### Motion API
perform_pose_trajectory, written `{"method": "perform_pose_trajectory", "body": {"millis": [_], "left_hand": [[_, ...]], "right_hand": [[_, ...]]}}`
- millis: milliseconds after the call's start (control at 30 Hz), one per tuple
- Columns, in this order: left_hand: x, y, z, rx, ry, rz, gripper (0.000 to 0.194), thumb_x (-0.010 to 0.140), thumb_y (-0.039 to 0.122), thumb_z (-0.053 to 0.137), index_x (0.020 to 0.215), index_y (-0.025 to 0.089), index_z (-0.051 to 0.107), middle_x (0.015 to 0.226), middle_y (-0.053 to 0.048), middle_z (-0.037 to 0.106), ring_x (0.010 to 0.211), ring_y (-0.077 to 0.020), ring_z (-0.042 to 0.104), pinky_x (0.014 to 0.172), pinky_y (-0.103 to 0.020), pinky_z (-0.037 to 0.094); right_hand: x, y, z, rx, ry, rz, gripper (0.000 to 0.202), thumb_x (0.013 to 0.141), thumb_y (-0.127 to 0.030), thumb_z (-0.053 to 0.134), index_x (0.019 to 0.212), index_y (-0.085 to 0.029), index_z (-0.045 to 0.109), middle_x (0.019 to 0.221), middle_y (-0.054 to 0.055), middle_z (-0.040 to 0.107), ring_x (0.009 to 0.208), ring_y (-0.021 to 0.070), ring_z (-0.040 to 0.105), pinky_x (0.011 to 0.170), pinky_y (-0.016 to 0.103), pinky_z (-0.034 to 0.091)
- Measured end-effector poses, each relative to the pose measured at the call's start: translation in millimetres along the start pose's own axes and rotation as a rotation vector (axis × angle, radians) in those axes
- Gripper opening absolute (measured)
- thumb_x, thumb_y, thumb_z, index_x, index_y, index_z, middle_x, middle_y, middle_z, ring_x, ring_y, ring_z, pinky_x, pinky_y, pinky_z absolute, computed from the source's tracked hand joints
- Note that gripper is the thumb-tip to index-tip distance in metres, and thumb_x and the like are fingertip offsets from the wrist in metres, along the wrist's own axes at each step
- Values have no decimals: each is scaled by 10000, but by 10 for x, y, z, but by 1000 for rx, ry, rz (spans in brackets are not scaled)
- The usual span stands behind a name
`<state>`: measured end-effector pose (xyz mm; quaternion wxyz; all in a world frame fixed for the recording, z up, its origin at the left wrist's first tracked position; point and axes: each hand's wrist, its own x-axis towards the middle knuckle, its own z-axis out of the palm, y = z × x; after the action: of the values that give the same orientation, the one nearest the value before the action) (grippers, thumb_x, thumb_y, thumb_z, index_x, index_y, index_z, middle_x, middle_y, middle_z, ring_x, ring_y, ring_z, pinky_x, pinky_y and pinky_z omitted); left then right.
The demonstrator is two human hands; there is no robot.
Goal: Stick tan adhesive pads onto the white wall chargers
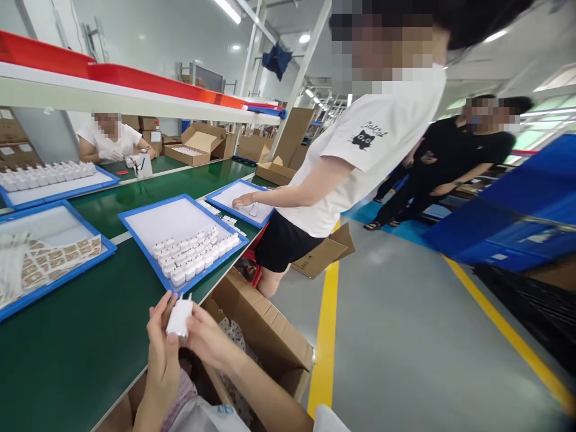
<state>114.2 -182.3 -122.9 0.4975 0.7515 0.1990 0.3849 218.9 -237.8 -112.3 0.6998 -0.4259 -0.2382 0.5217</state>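
A white plug adapter (179, 318) with two prongs pointing up is held between both my hands, near the edge of the green table. My left hand (162, 339) grips it from the left, thumb on its lower front. From the right, my right hand (202, 336) has its fingers closed on the same adapter. Beyond them lies a blue-rimmed tray (146, 249) with rows of white adapters (193, 258) standing prongs up along its near side.
A blue-rimmed tray (85, 219) with sticker sheets lies left. A person (333, 162) stands at another tray (225, 195). An open cardboard box (265, 324) is beside the table (112, 312). Another person (117, 141) sits across; more people (450, 150) stand right.
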Motion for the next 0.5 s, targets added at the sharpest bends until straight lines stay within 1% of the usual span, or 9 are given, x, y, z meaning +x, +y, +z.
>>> {"method": "perform_pose_trajectory", "body": {"millis": [67,133,200,267,300,333,400,433,500], "left_hand": [[20,-22,-20,-27,61,-98,613,1026,591,371,1535,257,296,1604,-175,417,1493,-335,437,1192,-560,414],[12,-102,-130,-14,103,-193,613,1012,605,409,1508,254,329,1581,-173,455,1507,-330,413,1214,-576,367],[-21,-228,-325,34,101,-286,608,992,632,433,1464,251,388,1506,-168,547,1470,-340,454,1205,-602,352],[-73,-365,-542,85,119,-376,608,961,678,447,1394,253,478,1407,-151,634,1401,-355,524,1171,-610,384],[-103,-426,-633,103,142,-414,605,947,695,450,1355,253,523,1374,-141,659,1372,-358,550,1154,-602,404],[-134,-477,-704,115,172,-442,603,937,707,449,1313,250,562,1344,-134,678,1345,-358,572,1134,-589,431],[-192,-545,-778,125,223,-462,596,927,715,446,1237,237,620,1277,-128,712,1291,-355,616,1079,-551,493],[-216,-563,-785,134,227,-458,586,926,711,449,1205,233,641,1246,-125,727,1262,-350,637,1049,-530,521],[-248,-573,-768,168,195,-435,560,926,699,461,1147,233,679,1204,-117,745,1205,-339,673,1001,-501,561]], "right_hand": [[46,-183,-117,-107,47,-72,796,542,-731,853,1109,-246,577,1009,42,671,899,191,648,803,338,527],[148,-485,-297,-252,103,-148,821,526,-651,893,1163,-247,567,1076,49,672,988,210,644,878,360,526],[320,-911,-538,-427,168,-223,768,588,-569,889,1207,-244,573,1164,55,662,1062,221,629,941,371,511],[568,-1396,-812,-627,240,-274,632,631,-419,903,1163,-224,622,1199,52,653,1110,229,606,981,368,497],[715,-1627,-952,-725,271,-275,546,659,-352,898,1121,-205,646,1164,47,660,1110,231,609,978,365,502],[871,-1831,-1087,-817,301,-266,459,715,-311,870,1100,-186,654,1140,43,664,1100,225,618,965,363,514],[1181,-2125,-1331,-983,346,-208,330,876,-312,754,1147,-160,644,1166,66,666,1044,212,650,904,403,563],[1319,-2207,-1437,-1056,356,-169,316,928,-333,702,1184,-160,639,1193,75,664,1040,211,660,891,413,578],[1538,-2260,-1611,-1186,345,-86,338,970,-364,650,1242,-165,626,1240,90,658,1051,217,671,889,433,593]]}}
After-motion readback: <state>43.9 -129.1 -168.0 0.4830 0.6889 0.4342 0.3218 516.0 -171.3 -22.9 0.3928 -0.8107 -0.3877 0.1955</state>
